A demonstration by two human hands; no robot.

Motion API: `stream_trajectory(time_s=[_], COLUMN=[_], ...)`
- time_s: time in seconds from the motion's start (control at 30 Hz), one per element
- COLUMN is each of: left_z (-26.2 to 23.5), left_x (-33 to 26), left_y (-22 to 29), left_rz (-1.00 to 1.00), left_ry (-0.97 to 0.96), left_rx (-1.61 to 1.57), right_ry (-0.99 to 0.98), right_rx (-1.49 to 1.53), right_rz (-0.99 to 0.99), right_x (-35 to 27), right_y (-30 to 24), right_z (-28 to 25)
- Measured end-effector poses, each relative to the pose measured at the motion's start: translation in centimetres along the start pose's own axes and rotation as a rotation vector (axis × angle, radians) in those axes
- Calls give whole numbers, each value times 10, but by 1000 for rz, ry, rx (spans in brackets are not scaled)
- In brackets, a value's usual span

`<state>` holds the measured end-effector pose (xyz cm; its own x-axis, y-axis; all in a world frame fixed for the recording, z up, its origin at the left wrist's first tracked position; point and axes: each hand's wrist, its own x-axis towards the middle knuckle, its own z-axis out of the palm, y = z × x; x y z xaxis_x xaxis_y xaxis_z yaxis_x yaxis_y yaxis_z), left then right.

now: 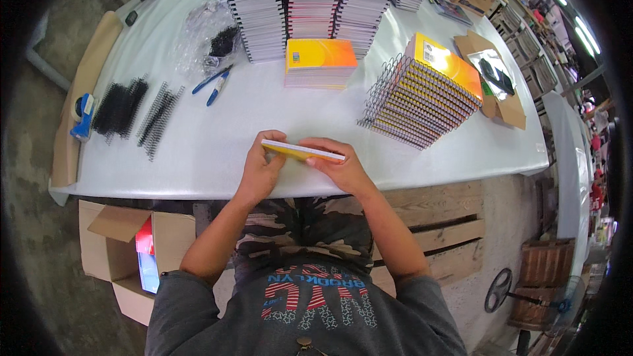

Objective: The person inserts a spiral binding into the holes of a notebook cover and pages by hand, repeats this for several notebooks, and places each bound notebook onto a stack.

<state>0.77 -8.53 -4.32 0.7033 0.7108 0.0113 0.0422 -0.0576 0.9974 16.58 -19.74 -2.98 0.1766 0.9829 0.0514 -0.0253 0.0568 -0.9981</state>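
Both hands hold a thin yellow-covered notebook (pixel 302 151) on edge over the near side of the table, its white page edges facing up. My left hand (pixel 262 163) is closed on its left end, and my right hand (pixel 337 166) grips the right end. No coil shows on this notebook. Beyond it sits a stack of yellow-orange notebooks (pixel 320 74) without visible coils. To the right stands a tilted stack of spiral-bound notebooks (pixel 432 95) with the same covers. Black spiral coils (pixel 120 107) lie at the left, with a few thinner coils (pixel 160 120) beside them.
Blue-handled pliers (pixel 212 86) lie before a plastic bag (pixel 204 26). Tall stacks of bound books (pixel 316 6) rise at the back. A blue tape dispenser (pixel 82 117) rests on the left edge; an opened carton (pixel 135 250) stands below the table. Flattened cardboard (pixel 508 107) lies at right.
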Motion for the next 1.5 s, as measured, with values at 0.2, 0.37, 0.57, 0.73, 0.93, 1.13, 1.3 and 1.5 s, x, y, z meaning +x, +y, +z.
stream_trajectory(time_s=[0.2, 0.37, 0.57, 0.73, 0.93, 1.13, 1.3, 1.5], left_z=[-31, -175, -218, -211, -167, -169, -166, -191], left_x=[5, 58, 56, 59, 107, 207, 266, 298], left_y=[4, 0, -14, -21, 23, 33, 16, 12], left_rz=[256, 127, -103, -109, 259, 297, 73, -307], left_ry=[97, 799, 528, 646, 617, 554, 308, 472], left_rx=[672, 1452, 1401, 1515, 1235, 1450, 1588, 1248], right_ry=[99, 135, 138, 142, 180, 185, 218, 235], right_rx=[-54, -175, -155, -72, -112, -82, -131, -159], right_rz=[23, 18, -35, -49, -44, -4, 37, 152], right_x=[2, 2, 2, -1, -4, 0, -2, -6], right_y=[9, 2, 8, 7, 6, 9, 16, 15], right_z=[-2, -6, -5, -4, -4, 1, -6, -10])
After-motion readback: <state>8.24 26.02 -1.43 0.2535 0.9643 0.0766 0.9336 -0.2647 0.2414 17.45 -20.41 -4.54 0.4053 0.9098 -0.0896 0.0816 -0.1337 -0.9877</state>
